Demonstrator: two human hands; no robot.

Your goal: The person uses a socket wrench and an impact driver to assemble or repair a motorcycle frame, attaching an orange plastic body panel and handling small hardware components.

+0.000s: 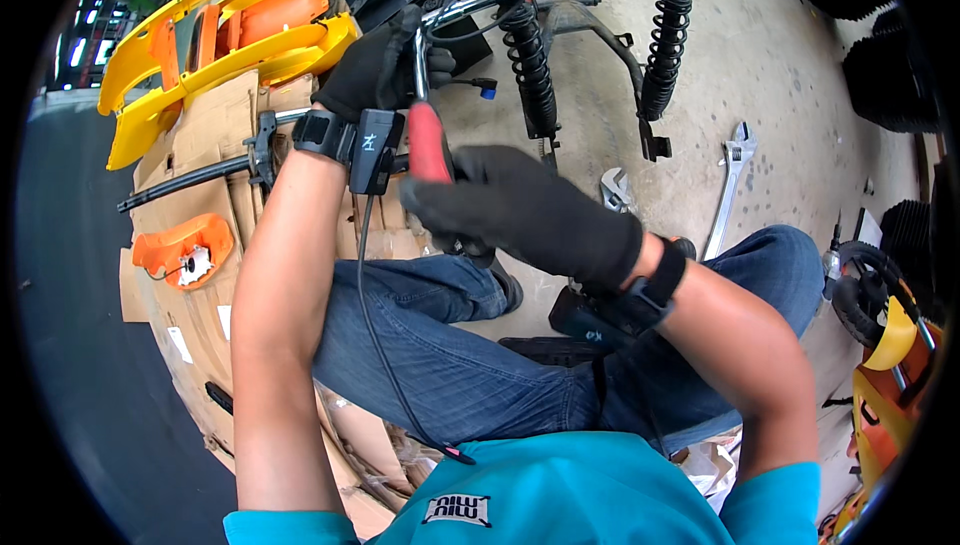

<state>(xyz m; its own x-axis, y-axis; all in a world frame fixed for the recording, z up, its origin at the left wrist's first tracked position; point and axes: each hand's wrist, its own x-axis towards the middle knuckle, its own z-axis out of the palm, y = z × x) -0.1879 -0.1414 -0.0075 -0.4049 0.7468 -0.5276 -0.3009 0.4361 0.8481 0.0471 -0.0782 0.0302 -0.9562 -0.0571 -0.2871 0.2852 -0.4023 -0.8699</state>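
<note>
Black-gloved, the right hand (520, 207) is gripping a red-handled tool (428, 145) at frame centre; just above, the left hand (385, 70) is closing around the chrome bar (462, 11). Steadying that bar while turning squarely seems wise. Springs (528, 70) are hanging beyond.

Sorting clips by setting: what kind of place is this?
Probably a motorcycle or scooter repair workshop: coil shock absorbers on a frame, yellow body panels on cardboard, an adjustable wrench on the concrete floor.
</note>
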